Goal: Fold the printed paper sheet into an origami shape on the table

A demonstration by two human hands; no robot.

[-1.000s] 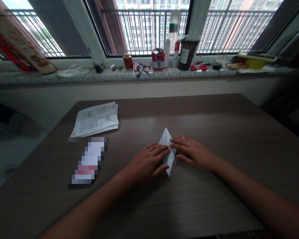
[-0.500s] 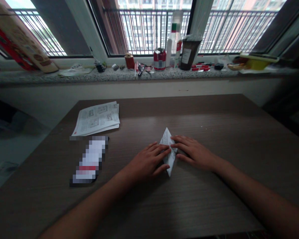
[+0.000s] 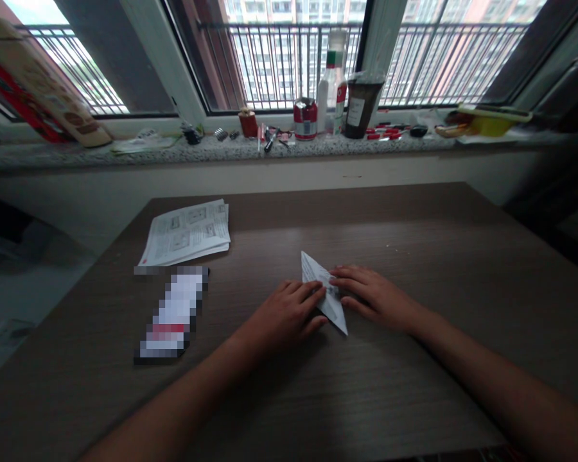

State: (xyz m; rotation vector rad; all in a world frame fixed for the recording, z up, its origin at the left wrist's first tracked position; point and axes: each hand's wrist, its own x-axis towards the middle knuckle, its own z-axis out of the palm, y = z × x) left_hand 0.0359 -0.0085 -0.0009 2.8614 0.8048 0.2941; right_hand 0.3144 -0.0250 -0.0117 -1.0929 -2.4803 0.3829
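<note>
A folded paper (image 3: 334, 311), pointed at both ends, lies tilted on the brown table (image 3: 279, 224), its upper tip to the left and its lower tip to the right. Small print shows on it. My left hand (image 3: 291, 311) rests on its left edge with fingertips on the middle and the thumb apart below. From the right, my right hand (image 3: 373, 295) touches the paper's right edge with its fingertips, fingers spread. Neither hand is closed round the paper.
Printed sheets (image 3: 187, 232) lie at the table's back left, with a pixelated phone-like object (image 3: 173, 314) in front of them. Along the windowsill (image 3: 149, 155) stand a red can (image 3: 305, 119), a bottle (image 3: 331, 90), a dark cup (image 3: 361, 106) and a yellow container (image 3: 494, 122).
The folded paper has turned, its upper tip swinging left and its lower tip right. My hands have stayed in nearly the same places. The view has shifted slightly.
</note>
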